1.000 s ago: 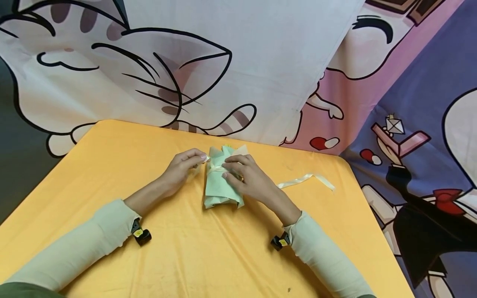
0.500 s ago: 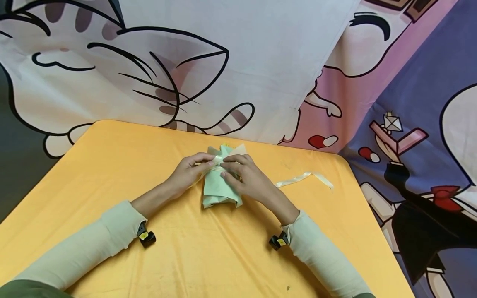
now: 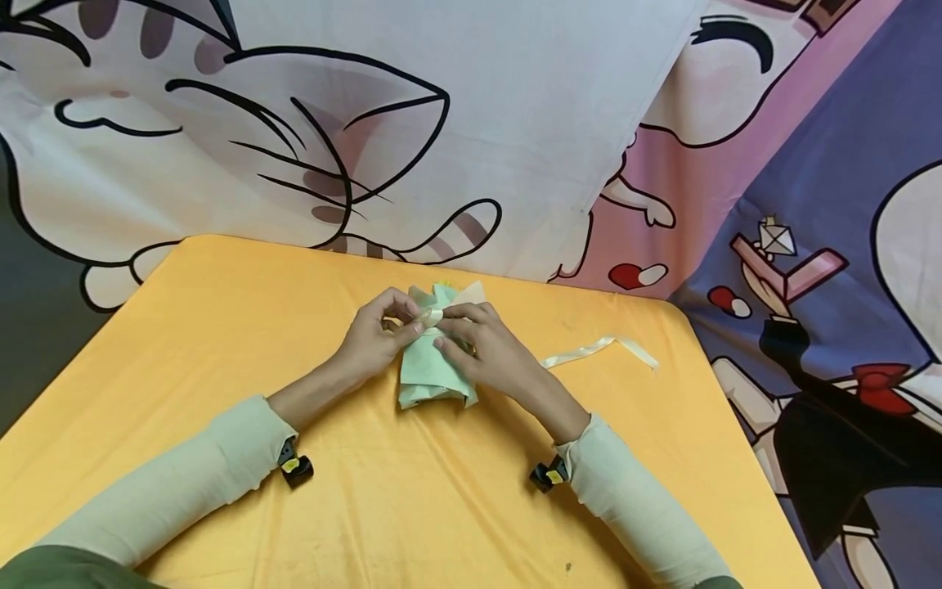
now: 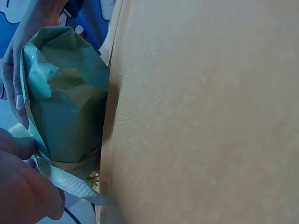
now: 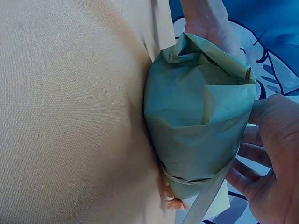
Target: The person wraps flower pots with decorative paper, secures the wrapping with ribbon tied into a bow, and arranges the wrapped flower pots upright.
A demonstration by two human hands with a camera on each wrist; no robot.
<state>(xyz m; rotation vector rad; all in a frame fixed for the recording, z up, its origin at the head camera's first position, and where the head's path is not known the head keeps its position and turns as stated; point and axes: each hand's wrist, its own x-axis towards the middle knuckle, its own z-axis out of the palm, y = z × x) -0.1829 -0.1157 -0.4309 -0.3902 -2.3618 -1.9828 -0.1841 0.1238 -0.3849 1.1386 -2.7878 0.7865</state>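
Note:
A small bouquet point(image 3: 428, 370) wrapped in pale green paper lies on the yellow-covered table point(image 3: 353, 491), its wide folded end toward me. Orange flowers point(image 5: 175, 204) peep out at the other end in the right wrist view. A cream ribbon point(image 3: 432, 316) goes round the narrow part of the wrapping. My left hand point(image 3: 373, 334) pinches the ribbon between thumb and fingers, where a loop stands up. From the right, my right hand point(image 3: 491, 342) holds the bouquet with bent fingers and thumb, its index fingertip right at the ribbon.
A loose length of cream ribbon point(image 3: 599, 350) lies to the right of my right hand. Printed cartoon cloths point(image 3: 545, 123) hang behind the table and along its right side. Small black cameras sit at both wrists.
My left hand has moved right from beside the bouquet to over its middle, bringing the ribbon across and into a loop. The right hand stays on the bouquet.

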